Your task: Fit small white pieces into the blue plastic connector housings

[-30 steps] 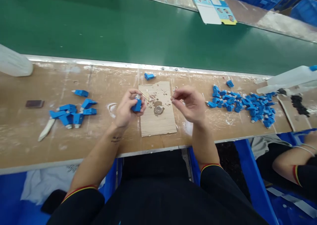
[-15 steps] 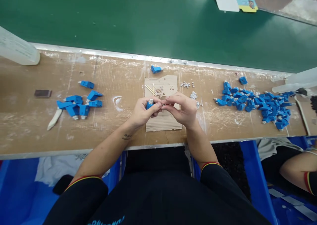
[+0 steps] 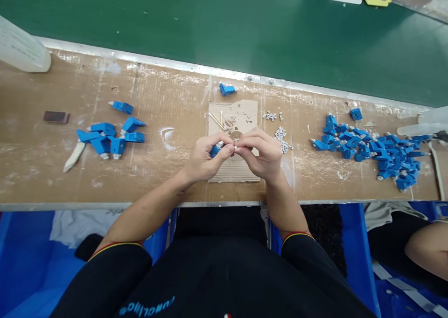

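My left hand (image 3: 206,159) is closed around a blue plastic part (image 3: 216,149) with a whitish tip, most of it hidden by the fingers. Fingertips of my right hand (image 3: 262,152) meet those of the left in a pinch, and a tiny pale piece (image 3: 235,147) shows between them. Both hands are over a cardboard sheet (image 3: 233,174). Cotton swabs (image 3: 217,120) lie on that sheet beside brownish stains. To its right are small grey pieces (image 3: 280,134) in loose clusters. One more blue part (image 3: 227,90) lies just beyond the sheet.
A large pile of blue parts (image 3: 388,157) is on the right. Several others (image 3: 101,143) lie on the left near a pale stick (image 3: 74,157) and a dark block (image 3: 56,117). Translucent bottles (image 3: 24,47) stand at both ends. A green surface (image 3: 196,29) lies behind. Another person sits at right.
The camera view has shifted slightly. Both hands remain together over the cardboard, and the pale piece between the fingertips now shows more clearly.
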Available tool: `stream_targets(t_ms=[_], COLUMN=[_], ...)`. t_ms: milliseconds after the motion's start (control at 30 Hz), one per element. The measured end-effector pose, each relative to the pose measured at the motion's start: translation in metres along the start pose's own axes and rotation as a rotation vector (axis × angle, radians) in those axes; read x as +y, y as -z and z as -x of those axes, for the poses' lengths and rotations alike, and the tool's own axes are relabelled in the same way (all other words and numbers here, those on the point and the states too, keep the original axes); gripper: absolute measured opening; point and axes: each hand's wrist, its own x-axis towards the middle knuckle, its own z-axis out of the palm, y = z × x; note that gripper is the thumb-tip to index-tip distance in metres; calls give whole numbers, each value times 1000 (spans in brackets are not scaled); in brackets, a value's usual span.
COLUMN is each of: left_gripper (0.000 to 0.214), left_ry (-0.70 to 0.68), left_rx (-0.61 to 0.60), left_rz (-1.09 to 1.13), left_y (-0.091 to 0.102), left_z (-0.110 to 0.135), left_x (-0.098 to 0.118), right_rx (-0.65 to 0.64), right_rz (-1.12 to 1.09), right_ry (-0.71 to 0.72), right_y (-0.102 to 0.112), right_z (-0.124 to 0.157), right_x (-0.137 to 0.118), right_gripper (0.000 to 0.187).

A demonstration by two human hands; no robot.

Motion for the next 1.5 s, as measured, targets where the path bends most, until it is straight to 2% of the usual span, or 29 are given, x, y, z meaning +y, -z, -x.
stream_targets(t_ms=[200,367,500,700,833,933,1000,1067,1167,1267,1500], left_gripper=[35,30,34,36,38,33,31,28,22,18,14], left_ry=[-157,-290,-310,-242,-96,47,126,197,302,379,356], left_rx=[17,-16,-44,-39,-55,25,127,236,345,395,391], left_rz=[-92,-55,-33,10,35,298,531,660,654,584,454], left_y=[2,0,0,2,2,4,10,17,25,27,20], left_z=[2,1,0,2,0,-5,-10,-15,-19,-20,-18], left_x=[-4,-6,-7,-6,-7,-9,-11,-12,-15,-19,-18], right_rx=[17,48,51,-34,-68,-99,-187,-314,-459,-514,-554], right_rz=[-35,-81,-115,-113,-65,77,197,280,332,381,452], right_ry=[56,26,46,29,-29,-92,-158,-211,-240,-248,-248], right_y=[-3,-4,-3,-3,7,28,41,50,50,44,40], right_z=[-2,0,-1,-2,-1,-1,-1,0,2,4,5], right_x=[-1,1,3,0,0,8,16,24,31,32,31], right_gripper=[9,5,9,7,6,7,9,12,15,17,21])
